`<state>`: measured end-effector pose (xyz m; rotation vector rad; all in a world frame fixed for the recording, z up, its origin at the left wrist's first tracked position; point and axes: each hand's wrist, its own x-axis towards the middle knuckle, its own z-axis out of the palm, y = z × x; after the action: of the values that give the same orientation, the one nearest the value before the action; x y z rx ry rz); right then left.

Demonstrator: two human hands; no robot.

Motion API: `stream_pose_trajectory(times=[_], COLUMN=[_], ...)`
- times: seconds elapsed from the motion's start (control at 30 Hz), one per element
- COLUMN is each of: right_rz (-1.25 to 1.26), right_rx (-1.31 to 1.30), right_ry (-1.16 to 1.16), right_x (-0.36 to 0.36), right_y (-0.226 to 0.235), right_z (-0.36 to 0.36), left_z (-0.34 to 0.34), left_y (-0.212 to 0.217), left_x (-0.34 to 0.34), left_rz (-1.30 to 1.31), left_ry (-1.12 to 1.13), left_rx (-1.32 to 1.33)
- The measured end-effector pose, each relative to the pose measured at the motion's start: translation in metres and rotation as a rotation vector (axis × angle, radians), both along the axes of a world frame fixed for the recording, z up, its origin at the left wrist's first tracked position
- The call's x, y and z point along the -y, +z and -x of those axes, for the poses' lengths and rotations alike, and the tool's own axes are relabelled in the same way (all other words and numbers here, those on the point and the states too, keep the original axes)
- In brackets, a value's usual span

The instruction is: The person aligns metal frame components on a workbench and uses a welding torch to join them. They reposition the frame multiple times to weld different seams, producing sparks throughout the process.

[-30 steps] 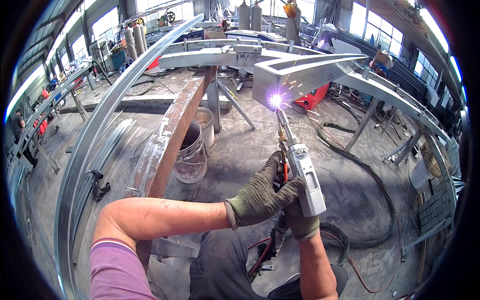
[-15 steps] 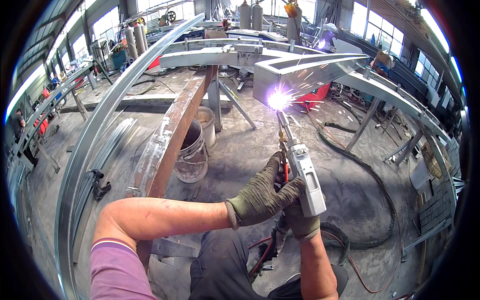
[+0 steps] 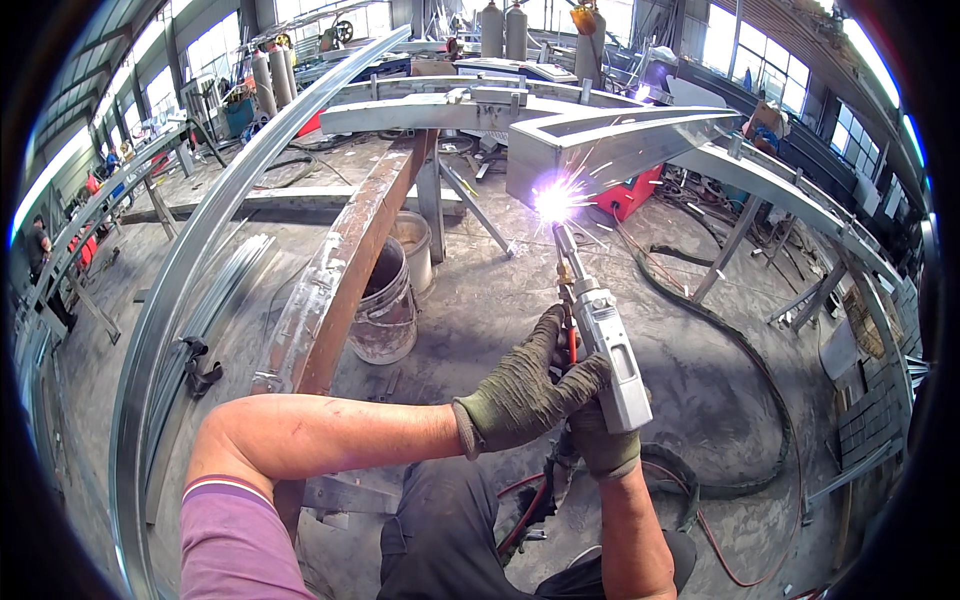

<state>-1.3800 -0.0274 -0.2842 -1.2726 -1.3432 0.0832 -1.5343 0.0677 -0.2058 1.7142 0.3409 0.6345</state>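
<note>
— What's along your left side?

— A long curved galvanized rail (image 3: 215,240) sweeps up the left. Just inside it runs a rusty steel beam (image 3: 350,260), with two dirty buckets (image 3: 385,310) on the concrete floor (image 3: 480,300) beside it.

— And your left hand?

— My left hand (image 3: 520,390), in a worn green glove, is wrapped closed around the front of the welding gun (image 3: 605,345), fingers curled over its body and steadying it. My forearm comes across from the left.

— The right one?

— My right hand (image 3: 600,440) sits just below, gloved too. It grips the gun from underneath; the fingers are mostly hidden behind the gun and my left hand, so I can't tell how tightly they curl, but the gun plainly rests in that hand.

— Where's the work itself?

— The gun's nozzle points up and away from me, its tip at the near lower edge of the grey steel box frame (image 3: 600,150). A bright arc (image 3: 553,200) with sparks burns right where tip meets metal.

— So what stage is this?

— I judge I'm mid-weld, laying a bead along that edge. Next it calls for creeping the tip evenly along the seam, both hands keeping the angle and stand-off steady.

— Anything to the right?

— A thick black hose (image 3: 740,360) loops across the floor, and more frame rails (image 3: 800,215) stretch off right.
</note>
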Motion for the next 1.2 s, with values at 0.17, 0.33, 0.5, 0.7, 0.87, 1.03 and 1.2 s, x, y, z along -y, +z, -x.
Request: stream_pose_trajectory(times=[0.17,0.33,0.5,0.7,0.87,1.03,1.2], right_rz=[-0.001,-0.069,-0.063,-0.049,-0.019,-0.07,-0.032], right_rx=[-0.102,-0.06,-0.022,0.02,0.024,0.146,0.01], right_ry=[0.018,-0.029,-0.011,-0.014,-0.01,-0.028,0.003], right_x=[-0.002,-0.006,-0.001,0.001,0.002,0.002,0.0], right_y=[0.001,-0.005,0.009,0.009,0.007,0.012,0.009], right_z=[0.004,0.0,0.004,0.002,0.0,-0.001,0.002], left_z=[0.001,0.0,0.001,-0.001,-0.001,0.0,-0.001], left_y=[0.001,-0.001,-0.002,-0.004,-0.004,0.003,-0.001], left_x=[0.0,0.001,0.002,0.001,0.001,0.003,0.002], left_rz=[0.004,0.005,0.02,0.04,0.023,0.075,0.061], left_ry=[-0.001,0.011,0.013,0.008,0.009,0.022,0.032], left_rx=[-0.008,-0.03,-0.022,-0.036,-0.025,-0.067,-0.045])
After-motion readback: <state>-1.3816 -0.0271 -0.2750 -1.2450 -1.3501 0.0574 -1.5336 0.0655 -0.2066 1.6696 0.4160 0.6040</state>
